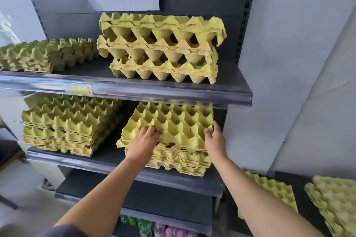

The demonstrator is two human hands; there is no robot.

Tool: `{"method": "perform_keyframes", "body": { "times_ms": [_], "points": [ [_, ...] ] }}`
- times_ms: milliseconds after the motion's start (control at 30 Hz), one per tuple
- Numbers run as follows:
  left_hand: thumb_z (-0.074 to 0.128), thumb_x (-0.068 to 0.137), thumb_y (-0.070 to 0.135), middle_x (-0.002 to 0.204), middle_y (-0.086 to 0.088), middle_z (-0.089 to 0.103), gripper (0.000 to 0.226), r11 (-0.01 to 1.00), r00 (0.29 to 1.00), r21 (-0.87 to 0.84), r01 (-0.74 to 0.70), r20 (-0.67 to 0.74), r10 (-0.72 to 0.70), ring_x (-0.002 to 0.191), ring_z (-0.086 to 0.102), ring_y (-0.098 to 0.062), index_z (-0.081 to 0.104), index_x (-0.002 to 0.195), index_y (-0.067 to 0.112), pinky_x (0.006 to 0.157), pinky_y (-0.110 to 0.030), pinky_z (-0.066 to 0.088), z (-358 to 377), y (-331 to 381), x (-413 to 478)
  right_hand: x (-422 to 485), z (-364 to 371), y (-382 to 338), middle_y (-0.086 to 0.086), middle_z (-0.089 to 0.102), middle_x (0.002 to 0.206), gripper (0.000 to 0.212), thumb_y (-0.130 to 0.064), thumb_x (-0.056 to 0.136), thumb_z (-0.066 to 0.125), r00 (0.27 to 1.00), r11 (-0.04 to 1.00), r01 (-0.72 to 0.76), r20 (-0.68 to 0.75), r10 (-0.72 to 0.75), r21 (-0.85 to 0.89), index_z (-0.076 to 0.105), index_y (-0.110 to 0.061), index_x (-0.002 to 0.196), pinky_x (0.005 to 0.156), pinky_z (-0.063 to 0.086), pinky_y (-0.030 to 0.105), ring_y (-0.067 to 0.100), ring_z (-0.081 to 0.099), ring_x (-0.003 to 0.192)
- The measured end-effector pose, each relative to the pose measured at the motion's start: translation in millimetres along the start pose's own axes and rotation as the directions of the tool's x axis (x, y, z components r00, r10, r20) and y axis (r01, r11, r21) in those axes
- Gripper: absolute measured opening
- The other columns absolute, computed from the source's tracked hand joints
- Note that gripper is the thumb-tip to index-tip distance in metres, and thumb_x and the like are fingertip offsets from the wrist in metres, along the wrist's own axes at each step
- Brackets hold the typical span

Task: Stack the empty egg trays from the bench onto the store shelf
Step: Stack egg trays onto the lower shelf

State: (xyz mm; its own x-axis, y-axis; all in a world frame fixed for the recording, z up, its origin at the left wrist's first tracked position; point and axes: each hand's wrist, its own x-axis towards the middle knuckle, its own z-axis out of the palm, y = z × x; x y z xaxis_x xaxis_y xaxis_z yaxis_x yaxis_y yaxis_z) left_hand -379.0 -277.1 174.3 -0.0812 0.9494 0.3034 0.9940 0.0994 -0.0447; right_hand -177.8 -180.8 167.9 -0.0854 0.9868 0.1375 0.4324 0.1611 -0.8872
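Grip, left: your left hand point(144, 141) presses down on the near-left cells of the top egg tray point(169, 124), fingers curled into the cups, not clenched around it.
Grip, right: your right hand point(214, 140) grasps the tray's right edge, thumb on top, fingers hidden behind the rim.
Tray position: centre of the frame, on the middle shelf point(123, 161), tilted, near edge low and resting on the stack beneath point(179, 161), far edge raised toward the shelf above.
Why held so: likely you are steadying both sides so the cups line up and nest; it does not yet sit flush.
Clearance: the upper shelf lip point(173, 95) hangs close over the tray's far edge, so little room to lift.
Neighbours: a second stack point(67, 123) at centre left, apart from yours; loosely piled trays point(161, 48) on the upper shelf.
Remaining: more trays point(273, 192) lie on the table at lower right, so the job looks unfinished.
Risk: the stack beneath looks uneven and could shift under pressure.
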Motion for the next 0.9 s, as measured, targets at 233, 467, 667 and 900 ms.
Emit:
{"method": "perform_keyframes", "body": {
  "times_ms": [233,467,667,900],
  "points": [
    [0.048,0.081,-0.006,0.137,0.0,0.038,0.061,0.998,0.999,-0.053,-0.047,-0.014,0.046,0.119,0.038,-0.023,0.042,0.137,0.019,0.098,-0.031,0.04,12,-9,22,20,6,0,0.013,0.037,0.149,0.049,-0.018,0.1,0.041,0.996,0.999,-0.047,-0.082,0.046,-0.015,0.03,-0.006,0.147,0.108,0.03,0.032,0.028,0.038,0.135],
    [0.052,0.083,0.005,0.127,-0.004,0.05,0.043,0.988,0.997,-0.139,-0.064,-0.059,0.056,0.11,0.045,-0.027,0.056,0.125,0.014,0.092,-0.036,0.042,16,-10,21,24,5,-3,0.01,0.038,0.149,0.049,-0.017,0.099,0.043,0.991,0.995,-0.096,-0.092,0.095,-0.006,0.031,-0.01,0.146,0.104,0.034,0.031,0.028,0.043,0.13],
    [0.049,0.083,0.026,0.131,0.0,0.047,0.052,0.998,0.999,-0.046,-0.052,-0.011,0.051,0.117,0.043,-0.025,0.043,0.135,0.023,0.098,-0.036,0.032,9,-5,22,19,-1,-2,0.011,0.036,0.15,0.054,-0.028,0.099,0.046,0.995,0.991,-0.096,-0.026,0.094,-0.087,0.029,-0.01,0.147,0.109,0.032,0.037,0.028,0.037,0.136],
    [0.06,0.08,0.023,0.113,-0.003,0.059,0.041,0.99,0.982,0.025,-0.142,-0.121,0.144,0.103,0.054,-0.028,0.057,0.121,0.02,0.089,-0.04,0.04,-16,10,19,-8,-22,-3,0.013,0.047,0.137,0.049,-0.032,0.098,0.046,0.995,0.917,0.103,0.02,-0.103,-0.385,0.037,-0.014,0.143,0.102,0.042,0.038,0.029,0.049,0.123]
  ]
}}
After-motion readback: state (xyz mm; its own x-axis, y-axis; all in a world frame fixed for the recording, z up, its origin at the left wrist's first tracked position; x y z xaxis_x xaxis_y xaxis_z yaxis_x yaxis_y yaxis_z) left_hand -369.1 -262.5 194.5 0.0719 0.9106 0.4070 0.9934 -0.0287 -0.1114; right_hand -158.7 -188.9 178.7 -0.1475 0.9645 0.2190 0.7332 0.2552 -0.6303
